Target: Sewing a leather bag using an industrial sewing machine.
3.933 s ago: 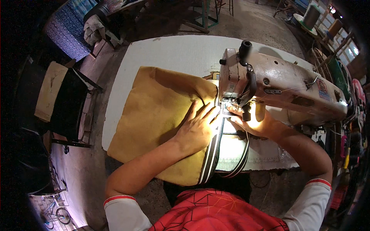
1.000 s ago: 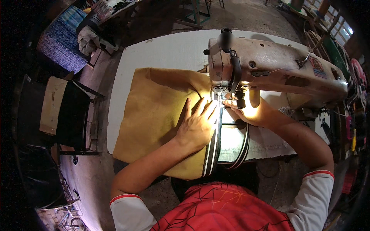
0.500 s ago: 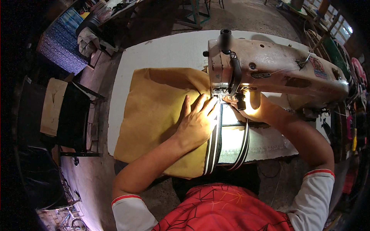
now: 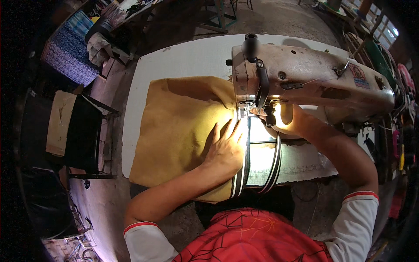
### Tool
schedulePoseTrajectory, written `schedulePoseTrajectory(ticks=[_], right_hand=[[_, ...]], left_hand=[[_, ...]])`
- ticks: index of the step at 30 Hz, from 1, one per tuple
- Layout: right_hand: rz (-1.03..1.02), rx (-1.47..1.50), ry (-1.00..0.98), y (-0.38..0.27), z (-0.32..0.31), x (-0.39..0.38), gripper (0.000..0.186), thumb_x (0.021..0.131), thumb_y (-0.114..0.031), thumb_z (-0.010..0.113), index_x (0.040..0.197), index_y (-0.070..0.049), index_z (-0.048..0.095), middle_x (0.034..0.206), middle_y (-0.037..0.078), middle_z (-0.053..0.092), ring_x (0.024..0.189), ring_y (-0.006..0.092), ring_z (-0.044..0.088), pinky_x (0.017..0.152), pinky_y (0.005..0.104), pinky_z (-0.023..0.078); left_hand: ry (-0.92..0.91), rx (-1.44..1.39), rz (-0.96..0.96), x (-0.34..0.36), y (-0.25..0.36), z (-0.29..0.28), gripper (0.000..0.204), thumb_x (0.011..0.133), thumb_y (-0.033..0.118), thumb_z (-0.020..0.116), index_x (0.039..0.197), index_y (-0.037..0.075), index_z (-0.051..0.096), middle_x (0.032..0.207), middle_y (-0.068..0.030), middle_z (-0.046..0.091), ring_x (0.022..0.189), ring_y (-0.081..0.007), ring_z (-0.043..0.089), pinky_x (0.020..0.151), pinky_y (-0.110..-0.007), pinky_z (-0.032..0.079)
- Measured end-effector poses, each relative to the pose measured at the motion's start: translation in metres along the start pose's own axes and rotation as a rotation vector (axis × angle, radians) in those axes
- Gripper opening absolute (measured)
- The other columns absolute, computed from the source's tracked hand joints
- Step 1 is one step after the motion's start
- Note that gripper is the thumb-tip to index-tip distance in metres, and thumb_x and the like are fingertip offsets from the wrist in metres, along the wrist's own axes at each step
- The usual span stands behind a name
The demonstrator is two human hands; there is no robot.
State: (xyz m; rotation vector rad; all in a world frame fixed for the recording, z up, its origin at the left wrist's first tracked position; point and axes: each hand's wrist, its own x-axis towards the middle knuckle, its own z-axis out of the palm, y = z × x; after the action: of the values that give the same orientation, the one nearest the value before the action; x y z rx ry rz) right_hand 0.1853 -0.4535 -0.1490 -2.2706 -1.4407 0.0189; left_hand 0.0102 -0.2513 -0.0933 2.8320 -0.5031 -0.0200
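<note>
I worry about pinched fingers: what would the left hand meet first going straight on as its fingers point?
Most likely the needle end of the sewing machine, just ahead. The left hand rests on tan cloth; depth is unclear, so the hand might touch metal or slip beneath.

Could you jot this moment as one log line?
Left hand: spread on tan fabric | Right hand: at sewing machine, partly hidden | Striped band: along fabric's right edge | White tabletop: under fabric and machine

2 hands (image 4: 225, 153), 1 mustard cloth (image 4: 174, 126), 1 sewing machine (image 4: 305, 78), 1 white table (image 4: 187, 56), 2 white sleeves (image 4: 355, 218)
</note>
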Motion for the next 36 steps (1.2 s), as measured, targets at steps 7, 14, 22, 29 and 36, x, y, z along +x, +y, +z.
schedulePoseTrajectory(ticks=[7,14,22,29,36], right_hand=[[0.143,0.705,0.164,0.042,0.031,-0.009,0.012,0.082,-0.016,0.061,0.086,-0.005,0.065,0.088,0.008,0.066,0.083,0.0244,0.064,0.078,0.0384,0.052],[0.079,0.019,0.032,-0.011,-0.021,0.000,0.012,0.086,-0.015,0.061,0.094,-0.007,0.064,0.089,0.010,0.064,0.086,0.0249,0.063,0.080,0.0371,0.052],[0.305,-0.211,-0.487,-0.046,-0.070,0.016,0.031,0.096,-0.032,0.051,0.116,-0.008,0.054,0.112,0.010,0.060,0.100,0.0255,0.060,0.094,0.0385,0.048],[0.220,-0.383,-0.418,-0.055,-0.077,0.013,0.031,0.097,-0.032,0.049,0.111,-0.006,0.059,0.102,0.013,0.064,0.096,0.0277,0.064,0.097,0.0412,0.046],[0.230,-0.249,-0.204,-0.112,-0.115,-0.036,0.038,0.091,-0.026,0.062,0.117,0.000,0.059,0.113,0.021,0.061,0.107,0.0359,0.060,0.100,0.0460,0.043]], left_hand=[[0.021,-0.030,0.019,0.006,0.005,-0.001,0.052,0.086,0.014,0.050,0.134,-0.005,0.047,0.147,-0.0229,0.037,0.141,-0.0386,0.029,0.112,-0.065,0.018],[0.005,-0.021,0.015,0.004,0.004,-0.004,0.053,0.087,0.014,0.049,0.136,-0.006,0.045,0.148,-0.0227,0.036,0.142,-0.0383,0.027,0.111,-0.065,0.019],[0.037,0.097,0.034,0.012,-0.002,-0.005,0.053,0.091,0.020,0.047,0.139,-0.003,0.044,0.148,-0.0211,0.039,0.141,-0.0367,0.030,0.110,-0.063,0.022],[0.056,0.103,0.045,0.016,-0.006,-0.009,0.052,0.091,0.020,0.048,0.137,-0.004,0.045,0.146,-0.0211,0.040,0.139,-0.0385,0.033,0.109,-0.064,0.025],[0.079,0.032,0.036,0.017,-0.003,-0.006,0.052,0.086,0.013,0.048,0.134,-0.006,0.047,0.144,-0.0225,0.041,0.138,-0.0384,0.032,0.110,-0.065,0.023]])
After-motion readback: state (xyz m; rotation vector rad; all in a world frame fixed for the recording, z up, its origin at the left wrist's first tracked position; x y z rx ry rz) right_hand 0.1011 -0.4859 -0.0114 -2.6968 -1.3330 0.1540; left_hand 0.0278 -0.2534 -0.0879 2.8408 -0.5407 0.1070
